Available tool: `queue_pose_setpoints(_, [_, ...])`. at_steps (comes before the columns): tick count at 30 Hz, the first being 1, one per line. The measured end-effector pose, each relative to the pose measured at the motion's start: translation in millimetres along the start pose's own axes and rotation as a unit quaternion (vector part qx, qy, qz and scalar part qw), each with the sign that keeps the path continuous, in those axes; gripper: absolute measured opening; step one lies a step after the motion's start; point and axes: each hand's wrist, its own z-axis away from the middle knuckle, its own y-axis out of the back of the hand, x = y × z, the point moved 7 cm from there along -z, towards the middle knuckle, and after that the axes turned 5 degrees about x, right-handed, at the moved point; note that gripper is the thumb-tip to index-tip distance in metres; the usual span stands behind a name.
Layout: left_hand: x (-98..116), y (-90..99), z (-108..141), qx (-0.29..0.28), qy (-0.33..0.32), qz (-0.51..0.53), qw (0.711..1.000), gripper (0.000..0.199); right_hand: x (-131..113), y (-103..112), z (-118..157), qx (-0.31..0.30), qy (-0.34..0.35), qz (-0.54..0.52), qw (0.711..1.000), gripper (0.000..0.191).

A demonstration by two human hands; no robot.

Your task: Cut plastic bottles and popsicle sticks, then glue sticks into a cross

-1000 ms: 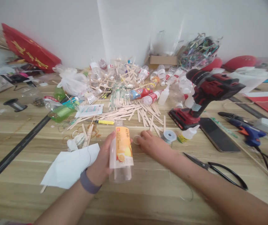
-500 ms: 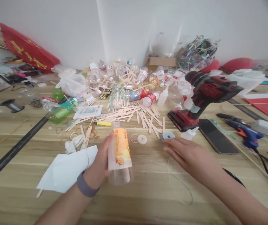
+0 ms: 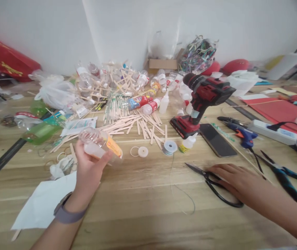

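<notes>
My left hand (image 3: pixel 91 166) is wrapped round a clear plastic bottle (image 3: pixel 93 139) with an orange label, holding it tilted above the table. My right hand (image 3: pixel 234 180) lies over the black-handled scissors (image 3: pixel 213 185), its fingers stretched out across one handle loop. The blades point left and toward the back. A spool of thread (image 3: pixel 169 148) stands to the left of the right hand, with loose thread trailing on the wood. Between the hands and farther back lies a small white disc (image 3: pixel 143 151).
Wooden sticks (image 3: pixel 127 123) and plastic bottles fill the back middle. A red cordless drill (image 3: pixel 200 100) stands near a phone (image 3: pixel 218 140) and a small glue bottle (image 3: pixel 188 143). On the right are a glue gun (image 3: pixel 242 133) and pliers (image 3: pixel 283 177); white paper (image 3: pixel 44 205) lies front left.
My right hand has left the thread spool and come right and nearer, onto the scissors. The bottle in my left hand has gone from upright to tilted. The view has turned right.
</notes>
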Motion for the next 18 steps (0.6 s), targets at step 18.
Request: queue_pose_setpoints(18, [-10, -94.9, 72, -0.412, -0.312, -0.471, 0.715, 0.037, 11, -16, -13, 0.046, 0.041, -0.059, 0.996, 0.024])
